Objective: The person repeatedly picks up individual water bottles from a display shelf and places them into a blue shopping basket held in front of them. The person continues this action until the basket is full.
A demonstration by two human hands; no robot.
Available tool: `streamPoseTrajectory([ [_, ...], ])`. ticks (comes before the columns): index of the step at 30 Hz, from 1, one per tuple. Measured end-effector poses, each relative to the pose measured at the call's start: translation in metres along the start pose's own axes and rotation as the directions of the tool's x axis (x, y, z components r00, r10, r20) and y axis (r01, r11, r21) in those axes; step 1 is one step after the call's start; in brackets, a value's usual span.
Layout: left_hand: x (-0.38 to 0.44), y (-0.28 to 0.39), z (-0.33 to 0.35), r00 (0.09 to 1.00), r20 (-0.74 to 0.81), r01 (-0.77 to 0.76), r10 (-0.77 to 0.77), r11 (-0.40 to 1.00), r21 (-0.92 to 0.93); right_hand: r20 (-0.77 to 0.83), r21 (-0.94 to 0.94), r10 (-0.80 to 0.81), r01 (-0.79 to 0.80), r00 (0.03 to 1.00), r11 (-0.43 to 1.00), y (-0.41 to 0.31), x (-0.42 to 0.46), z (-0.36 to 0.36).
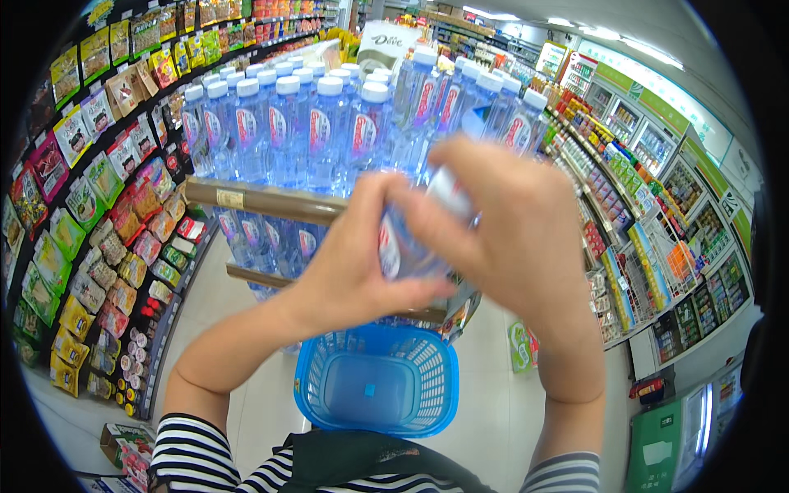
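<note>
My left hand is wrapped around the body of a clear plastic water bottle with a white cap and a printed label. The bottle is tilted in front of my chest. Over its capped end is my right hand, blurred, with thumb and fingers bent around the white cap. Whether its fingertips press on the cap is hard to tell through the blur. Just beyond both hands, rows of similar bottles stand upright on a shelf with a brown front edge.
Below my hands is a blue plastic basket with slotted sides. Lower shelf tiers hold more bottles. Snack bags line the shelving at left. Stocked shelves and a wire rack stand at right, above a tiled floor.
</note>
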State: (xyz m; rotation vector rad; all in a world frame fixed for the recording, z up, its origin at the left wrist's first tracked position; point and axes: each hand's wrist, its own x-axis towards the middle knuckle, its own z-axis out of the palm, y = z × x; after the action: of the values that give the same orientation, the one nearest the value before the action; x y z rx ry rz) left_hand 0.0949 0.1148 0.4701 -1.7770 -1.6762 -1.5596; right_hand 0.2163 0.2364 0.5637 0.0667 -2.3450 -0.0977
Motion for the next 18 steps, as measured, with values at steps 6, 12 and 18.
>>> streamPoseTrajectory([
  [6, -0.165, -0.065, 0.080, 0.881, 0.132, 0.469, -0.455, 0.877, -0.107, 0.369, 0.279, 0.025, -0.136, 0.929, 0.950, -0.013, -0.135, 0.138],
  [12, -0.319, -0.160, 0.145, 0.642, 0.335, 0.725, -0.689, 0.688, 0.028, 0.675, 0.266, 0.131, -0.405, 0.726, 0.875, -0.040, -0.283, 0.308],
  [18, -0.384, -0.183, 0.185, 0.381, 0.381, 0.889, -0.842, 0.447, 0.097, 0.727, 0.242, 0.168, -0.476, 0.666, 0.845, -0.057, -0.360, 0.379],
])
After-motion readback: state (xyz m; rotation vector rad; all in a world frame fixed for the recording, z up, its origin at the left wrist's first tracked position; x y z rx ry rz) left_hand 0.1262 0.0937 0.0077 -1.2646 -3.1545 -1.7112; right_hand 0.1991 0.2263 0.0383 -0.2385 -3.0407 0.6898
